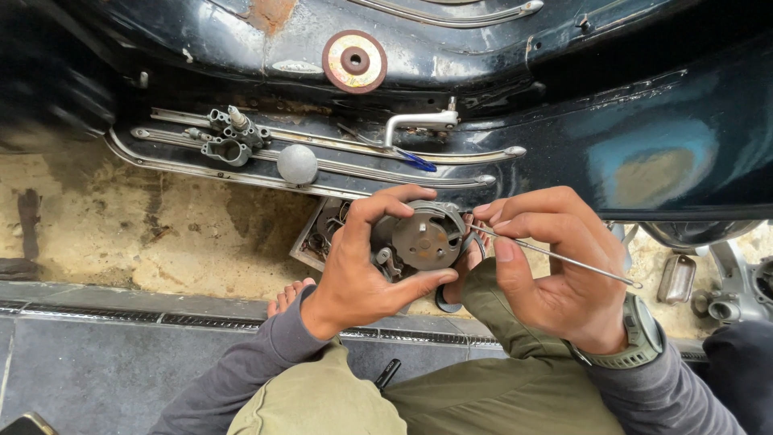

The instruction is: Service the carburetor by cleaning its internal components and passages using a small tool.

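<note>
- The round metal part (425, 239) is partly covered by the left hand (366, 266), whose fingers hide its near and left rim.
- The thin rod (555, 256) vanishes between the right hand's (555, 274) fingertips.
- Below the left hand, a small black object (387, 373) is half hidden by the trouser leg (322, 399).
- The small tray (310, 242) behind the left hand is mostly hidden.

Floor (145, 234): stained, sandy concrete, bordered at 6 o'clock by dark tiles (97, 370).
At 11 o'clock: scooter body (483, 72) laid on its side.
At 6 o'clock: parts tray (310, 242).
At 3 o'clock: metal parts (725, 298).
</note>
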